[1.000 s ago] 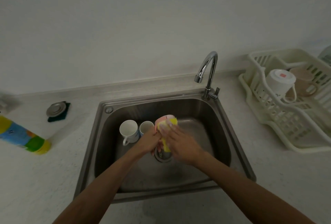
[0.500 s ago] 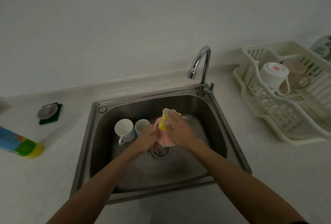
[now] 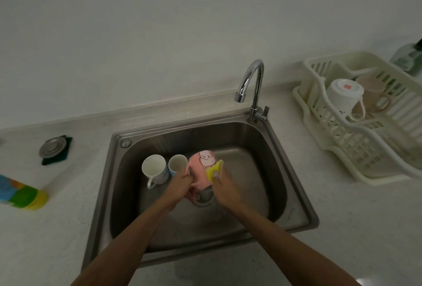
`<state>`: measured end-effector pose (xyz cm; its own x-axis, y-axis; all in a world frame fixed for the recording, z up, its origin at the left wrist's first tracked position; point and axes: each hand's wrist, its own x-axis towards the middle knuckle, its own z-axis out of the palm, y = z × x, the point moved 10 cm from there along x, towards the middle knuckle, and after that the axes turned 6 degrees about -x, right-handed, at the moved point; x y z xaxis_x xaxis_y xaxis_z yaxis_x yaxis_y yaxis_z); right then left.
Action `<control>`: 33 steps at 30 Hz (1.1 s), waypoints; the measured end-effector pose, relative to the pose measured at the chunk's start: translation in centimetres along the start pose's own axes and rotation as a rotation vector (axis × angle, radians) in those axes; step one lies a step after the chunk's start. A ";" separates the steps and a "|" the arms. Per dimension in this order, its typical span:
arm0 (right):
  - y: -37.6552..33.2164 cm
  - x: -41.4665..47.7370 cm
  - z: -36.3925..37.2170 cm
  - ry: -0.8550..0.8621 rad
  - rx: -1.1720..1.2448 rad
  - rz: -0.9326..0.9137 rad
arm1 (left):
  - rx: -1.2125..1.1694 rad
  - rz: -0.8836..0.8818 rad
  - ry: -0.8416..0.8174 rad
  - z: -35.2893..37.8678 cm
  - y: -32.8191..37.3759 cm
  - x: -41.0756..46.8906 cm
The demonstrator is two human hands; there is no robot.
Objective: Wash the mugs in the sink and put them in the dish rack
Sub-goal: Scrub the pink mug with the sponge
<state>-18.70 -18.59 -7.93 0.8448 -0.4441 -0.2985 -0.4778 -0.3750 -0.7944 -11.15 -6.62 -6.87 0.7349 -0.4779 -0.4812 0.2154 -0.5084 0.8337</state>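
A: Clock centred on the drain point(image 3: 205, 197), 12 at the wall. Far left?

B: Bottle point(image 3: 20, 194) lying on the counter point(image 3: 68, 228) at 9, cut by the frame edge. Metal plug point(image 3: 53, 149) on a dark pad point(image 3: 57, 159) at 10.

A: Inside the sink point(image 3: 107, 183)?

B: White mug point(image 3: 154, 168) and blue mug point(image 3: 178, 163) at 10 to 11, upright, mouths up, touching each other. Just right of them is the pink mug point(image 3: 201, 169), held tilted above the drain at 12, cat print facing up.

A: Hands?

B: Left hand point(image 3: 180, 185): fingers curled round the pink mug's lower end, gripping it. Right hand point(image 3: 226, 189): fingers pinch a yellow sponge point(image 3: 214, 170), which is pressed on the mug's right side. Cannot tell which way the mug's mouth points.

A: Further right?

B: Tap point(image 3: 253, 84) at 1, spout over the basin; no water stream visible. Rack point(image 3: 365, 155) on the counter at 2 to 3. In it, an upturned mug point(image 3: 343, 97), white, base up, with a beige mug point(image 3: 374, 93) touching it on the right.
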 end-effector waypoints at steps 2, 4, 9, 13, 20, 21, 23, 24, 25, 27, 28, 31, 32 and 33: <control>0.7 2.2 -0.3 -0.056 0.209 0.167 | -0.009 -0.001 -0.067 0.6 -0.4 -0.1; 1.5 3.2 0.2 -0.159 0.496 0.296 | -0.030 -0.010 -0.101 0.8 -1.2 -0.3; 3.5 1.0 2.1 -0.300 0.678 0.308 | 0.015 0.001 -0.097 0.0 -2.3 0.4; 3.7 1.6 0.9 -0.171 0.659 0.295 | -0.033 0.009 -0.067 0.9 -1.9 -0.1; 1.6 0.4 -1.6 -0.047 0.568 0.104 | -0.293 0.003 -0.018 0.5 -0.3 0.2; 0.7 0.3 -2.2 -0.038 0.549 0.033 | -0.311 0.010 -0.005 0.4 -0.1 0.2; -1.1 0.0 -2.4 -0.073 0.451 -0.133 | -0.368 -0.016 0.042 0.1 0.1 0.3; -1.7 -0.1 -2.3 -0.087 0.344 -0.182 | -0.370 -0.010 0.081 -0.2 0.2 0.4; -2.2 -0.1 -2.1 -0.079 0.206 -0.218 | -0.328 0.013 0.125 -0.5 0.4 0.3; -3.5 0.3 -2.1 -0.044 -0.027 -0.316 | -0.281 0.039 0.181 -0.8 0.7 -0.1; -4.2 0.7 -2.2 -0.035 -0.099 -0.360 | -0.282 0.060 0.207 -1.0 0.9 -0.4; -6.7 1.2 -2.8 -0.084 -0.254 -0.459 | -0.376 0.072 0.338 -2.6 1.2 -1.1; -7.5 1.2 -2.9 -0.108 -0.308 -0.508 | -0.387 0.082 0.376 -3.2 1.4 -1.1; -8.4 0.9 -3.0 -0.142 -0.348 -0.539 | -0.339 0.103 0.387 -3.4 1.9 -1.2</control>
<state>-14.65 -18.32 0.06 0.9998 -0.0179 0.0077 -0.0088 -0.7668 -0.6419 -9.38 -4.57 -3.79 0.9332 -0.1809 -0.3105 0.2786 -0.1815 0.9431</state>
